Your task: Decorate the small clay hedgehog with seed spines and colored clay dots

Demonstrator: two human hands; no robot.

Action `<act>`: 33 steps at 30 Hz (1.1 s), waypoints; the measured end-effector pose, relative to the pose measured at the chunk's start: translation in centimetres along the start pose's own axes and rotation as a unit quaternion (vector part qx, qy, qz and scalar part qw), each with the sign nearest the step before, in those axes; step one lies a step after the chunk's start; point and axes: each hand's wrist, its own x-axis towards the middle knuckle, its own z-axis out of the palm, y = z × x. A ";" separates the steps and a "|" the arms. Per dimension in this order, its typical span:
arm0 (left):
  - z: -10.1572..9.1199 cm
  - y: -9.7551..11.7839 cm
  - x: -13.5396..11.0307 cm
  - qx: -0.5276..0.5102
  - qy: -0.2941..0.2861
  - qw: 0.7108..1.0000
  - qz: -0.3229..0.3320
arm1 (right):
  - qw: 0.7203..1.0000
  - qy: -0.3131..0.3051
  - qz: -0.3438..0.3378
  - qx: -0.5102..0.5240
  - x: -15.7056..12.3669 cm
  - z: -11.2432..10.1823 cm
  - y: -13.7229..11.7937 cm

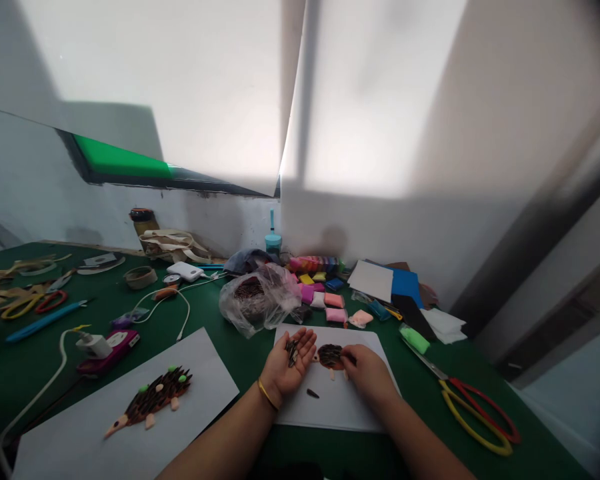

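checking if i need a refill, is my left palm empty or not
Not empty: the left hand is turned palm up, with seeds lying on it.

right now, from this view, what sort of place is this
Probably a craft workspace, judging by the colorful packets, large red-and-yellow scissors and spiky animal figure on white paper.

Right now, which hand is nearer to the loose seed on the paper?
Left. The left hand is palm up just left of the loose seed; the right hand is farther off, to its right, fingers at the small hedgehog.
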 end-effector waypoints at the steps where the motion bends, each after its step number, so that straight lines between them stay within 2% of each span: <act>1: 0.0 0.0 0.0 0.000 0.001 1.000 0.001 | 1.000 -0.001 -0.005 -0.005 0.0 0.0 0.0; 17: 0.0 0.0 0.1 0.001 0.000 1.000 0.000 | 0.996 0.033 -0.073 -0.049 0.0 0.3 -0.3; 27: 0.0 0.0 0.0 0.008 0.000 1.000 0.001 | 0.998 0.040 -0.049 -0.014 -0.1 0.3 0.5; 33: -0.1 0.0 0.0 0.009 -0.002 1.000 0.002 | 0.997 0.044 -0.064 -0.021 -0.1 0.4 0.4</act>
